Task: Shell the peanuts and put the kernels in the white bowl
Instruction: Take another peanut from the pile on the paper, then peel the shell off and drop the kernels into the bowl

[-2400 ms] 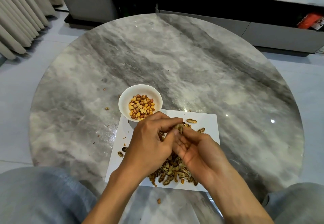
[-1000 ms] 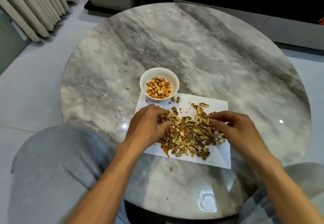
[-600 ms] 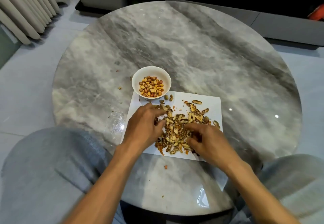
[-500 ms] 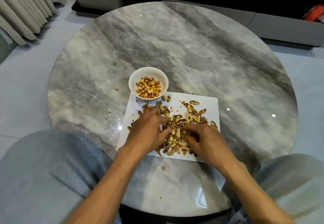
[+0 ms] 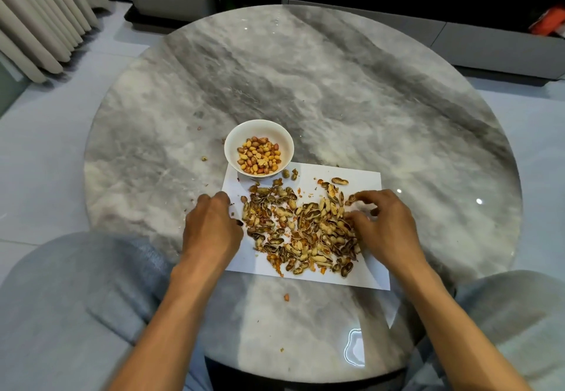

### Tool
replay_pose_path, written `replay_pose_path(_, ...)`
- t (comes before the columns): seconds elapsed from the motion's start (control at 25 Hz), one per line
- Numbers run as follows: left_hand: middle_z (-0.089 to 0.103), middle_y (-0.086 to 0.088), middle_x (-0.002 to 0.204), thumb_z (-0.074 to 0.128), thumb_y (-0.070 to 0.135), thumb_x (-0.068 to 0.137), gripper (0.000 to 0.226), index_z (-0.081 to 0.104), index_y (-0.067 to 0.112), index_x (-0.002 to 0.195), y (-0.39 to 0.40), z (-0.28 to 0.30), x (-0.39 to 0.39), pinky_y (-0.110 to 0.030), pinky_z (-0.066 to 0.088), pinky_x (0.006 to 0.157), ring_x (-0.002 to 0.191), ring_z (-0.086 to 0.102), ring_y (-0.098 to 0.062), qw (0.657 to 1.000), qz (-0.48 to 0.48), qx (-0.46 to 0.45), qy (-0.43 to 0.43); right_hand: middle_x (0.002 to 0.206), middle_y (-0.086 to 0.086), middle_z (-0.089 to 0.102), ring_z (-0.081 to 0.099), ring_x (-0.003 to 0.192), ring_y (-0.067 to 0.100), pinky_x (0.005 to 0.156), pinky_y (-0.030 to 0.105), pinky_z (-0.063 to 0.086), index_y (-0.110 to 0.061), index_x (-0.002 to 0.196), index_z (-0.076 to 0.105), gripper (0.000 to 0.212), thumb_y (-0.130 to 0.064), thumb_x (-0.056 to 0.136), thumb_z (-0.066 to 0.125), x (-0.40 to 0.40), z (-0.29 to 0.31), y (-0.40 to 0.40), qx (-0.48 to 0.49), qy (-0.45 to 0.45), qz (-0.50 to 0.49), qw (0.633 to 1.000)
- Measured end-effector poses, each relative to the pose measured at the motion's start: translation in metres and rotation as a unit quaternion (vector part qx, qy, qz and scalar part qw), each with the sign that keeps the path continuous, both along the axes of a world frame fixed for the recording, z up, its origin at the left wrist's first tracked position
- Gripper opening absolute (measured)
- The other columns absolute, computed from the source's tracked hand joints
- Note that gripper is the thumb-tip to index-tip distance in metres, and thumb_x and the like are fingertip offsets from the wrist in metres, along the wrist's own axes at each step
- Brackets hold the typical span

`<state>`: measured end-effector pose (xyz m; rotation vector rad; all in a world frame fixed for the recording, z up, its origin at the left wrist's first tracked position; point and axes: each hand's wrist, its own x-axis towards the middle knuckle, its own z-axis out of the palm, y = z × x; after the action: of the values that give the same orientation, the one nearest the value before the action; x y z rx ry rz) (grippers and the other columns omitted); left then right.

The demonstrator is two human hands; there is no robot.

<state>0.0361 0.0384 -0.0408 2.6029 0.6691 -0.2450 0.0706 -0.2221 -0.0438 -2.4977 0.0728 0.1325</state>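
A white bowl [image 5: 258,146] of kernels sits at the paper's [image 5: 371,271] far-left corner. Mostly empty shells [image 5: 301,228] cover the paper; one whole peanut [image 5: 340,181] remains visible. Left hand [image 5: 211,228] curled, contents hidden; right hand's [image 5: 385,228] loosely spread fingers rest on shells, holding nothing visible.

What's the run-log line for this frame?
left hand: on paper edge, grip unclear | right hand: fingers in shell pile | white bowl: holds kernels | shelling: ongoing
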Motion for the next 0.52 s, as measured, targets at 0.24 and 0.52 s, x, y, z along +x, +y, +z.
replay_pose_path(0.24, 0.073, -0.004, 0.088, 0.066, 0.006, 0.086, 0.014, 0.074, 0.017, 0.085, -0.008, 0.004, 0.001, -0.029, 0.047, 0.071, 0.085, 0.067, -0.026, 0.994, -0.016, -0.071, -0.077, 0.113, 0.0, 0.065, 0.062, 0.093, 0.017, 0.079, 0.031, 0.047, -0.024, 0.105, 0.071, 0.02, -0.011, 0.09, 0.069, -0.001, -0.007, 0.001, 0.037, 0.075, 0.013, 0.996)
replay_pose_path(0.52, 0.075, -0.002, 0.104, 0.064, 0.018, 0.093, 0.025, 0.074, 0.022, 0.116, -0.032, 0.006, 0.012, -0.031, 0.052, 0.079, 0.091, 0.068, -0.021, 0.973, -0.073, -0.127, -0.18, 0.107, 0.0, 0.071, 0.064, 0.086, 0.017, 0.076, 0.033, 0.05, -0.018, 0.112, 0.072, 0.02, -0.016, 0.094, 0.062, 0.003, 0.003, 0.009, -0.006, -0.037, -0.001, 0.999)
